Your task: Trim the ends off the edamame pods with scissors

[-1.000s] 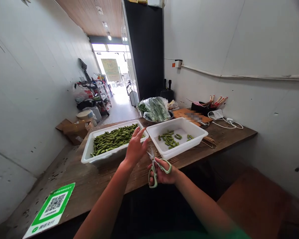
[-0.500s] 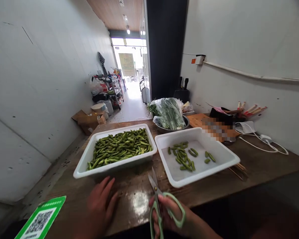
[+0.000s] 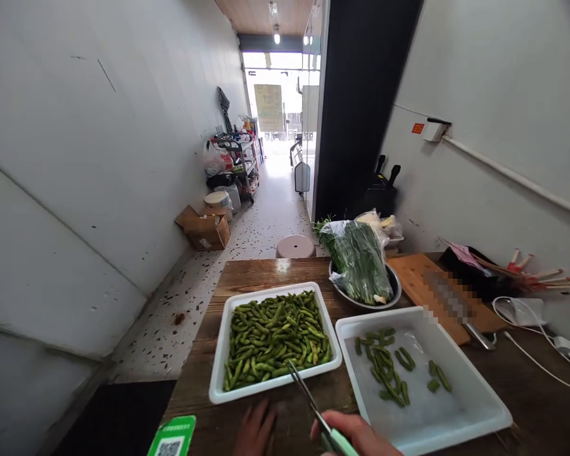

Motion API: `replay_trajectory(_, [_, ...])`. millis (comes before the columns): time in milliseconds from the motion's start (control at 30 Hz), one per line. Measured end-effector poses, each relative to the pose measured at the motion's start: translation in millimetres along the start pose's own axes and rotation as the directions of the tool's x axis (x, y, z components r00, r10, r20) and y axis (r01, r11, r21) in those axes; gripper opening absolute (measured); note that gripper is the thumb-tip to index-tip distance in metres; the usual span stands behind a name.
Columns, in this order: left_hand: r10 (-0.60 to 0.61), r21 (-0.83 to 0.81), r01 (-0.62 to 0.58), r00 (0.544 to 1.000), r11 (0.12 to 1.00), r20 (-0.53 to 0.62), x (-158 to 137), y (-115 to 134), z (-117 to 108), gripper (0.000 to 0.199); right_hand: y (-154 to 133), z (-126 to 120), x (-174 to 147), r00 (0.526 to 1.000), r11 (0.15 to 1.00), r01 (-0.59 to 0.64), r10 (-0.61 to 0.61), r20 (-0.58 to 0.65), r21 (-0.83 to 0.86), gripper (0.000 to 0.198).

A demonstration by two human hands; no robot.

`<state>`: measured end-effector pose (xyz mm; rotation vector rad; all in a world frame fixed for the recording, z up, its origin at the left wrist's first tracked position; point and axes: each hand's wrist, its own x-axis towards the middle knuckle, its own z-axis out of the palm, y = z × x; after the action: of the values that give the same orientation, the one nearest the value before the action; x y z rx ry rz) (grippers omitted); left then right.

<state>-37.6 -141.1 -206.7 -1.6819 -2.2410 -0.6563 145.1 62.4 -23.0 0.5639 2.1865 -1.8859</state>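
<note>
My right hand (image 3: 356, 434) grips scissors (image 3: 335, 438) with pale green handles. The scissors' blades look closed, and their tips reach the near rim of the left white tray (image 3: 266, 385). That tray is heaped with green bean pods (image 3: 275, 335). Near the bottom edge, my left hand (image 3: 255, 430) is close to the wooden table just before the same tray, fingers stretched out, slightly blurred, holding nothing I can see. A second white tray (image 3: 437, 440) stands to the right, with a small loose group of pods (image 3: 384, 367) on its floor.
Behind the trays, a metal bowl (image 3: 396, 291) holds bagged leafy greens (image 3: 358, 259). A wooden cutting board (image 3: 411, 278) lies at the right, near white cables (image 3: 527, 345). A green QR-code card (image 3: 183, 427) is at front left. A stool (image 3: 295, 247) stands beyond the table (image 3: 247, 272).
The view has tilted and turned left, so the trays appear lower and farther right. The scissors' blades have come together and their tips have moved to the pod-filled tray's rim.
</note>
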Motion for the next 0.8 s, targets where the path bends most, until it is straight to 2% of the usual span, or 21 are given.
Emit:
replay_trajectory(67, [0.023, -0.094, -0.019, 0.999, 0.995, 0.048, 6.1, 0.0, -26.4, 0.042, -37.0, -5.6, -5.3, 1.0, 0.999, -0.003, 0.002, -0.026, -0.038, 0.033])
replay_trajectory(133, [-0.02, -0.22, 0.044, 0.994, 0.975, 0.107, 12.4, -1.4, -60.6, 0.046, -61.0, -8.3, -12.3, 0.998, 0.998, -0.033, 0.029, -0.065, -0.063, 0.03])
replay_trajectory(233, [-0.249, -0.293, 0.268, 0.963, 0.918, 0.1, 19.3, -12.6, -115.2, 0.042, -74.2, -8.9, -25.7, 0.991, 0.991, -0.102, 0.093, -0.097, -0.082, 0.026])
replay_trajectory(333, [-0.498, -0.225, 0.488, 0.867, 0.843, 0.014, 14.8, -34.7, -162.9, 0.029, -68.8, -9.9, -37.9, 0.984, 0.986, -0.16, 0.155, -0.09, -0.054, 0.028])
replay_trajectory(400, [-0.601, -0.161, 0.59, 0.799, 0.791, -0.024, 2.8, -47.1, -190.2, 0.03, -59.5, -12.4, -42.8, 0.984, 0.985, -0.166, 0.163, -0.075, -0.044, 0.029])
replay_trajectory(467, [-0.702, -0.103, 0.694, 0.707, 0.712, -0.089, -14.6, -49.0, -214.7, 0.031, -48.3, -16.6, -45.2, 0.987, 0.988, -0.147, 0.143, -0.071, -0.055, 0.031])
replay_trajectory(567, [-0.812, -0.059, 0.812, 0.574, 0.581, -0.103, -39.6, -28.8, -245.3, 0.031, -31.7, -24.9, -46.2, 0.989, 0.99, -0.134, 0.131, -0.066, -0.039, 0.036])
replay_trajectory(700, [-0.872, -0.003, 0.873, 0.487, 0.488, -0.035, -55.3, 8.3, -269.8, 0.03, -14.5, -34.4, -44.0, 0.972, 0.969, -0.227, 0.231, -0.034, 0.094, 0.045])
replay_trajectory(800, [-0.913, 0.073, 0.911, 0.407, 0.407, 0.011, -60.5, 18.5, -281.0, 0.033, -9.2, -35.9, -39.0, 0.956, 0.947, -0.273, 0.286, -0.057, 0.169, 0.049])
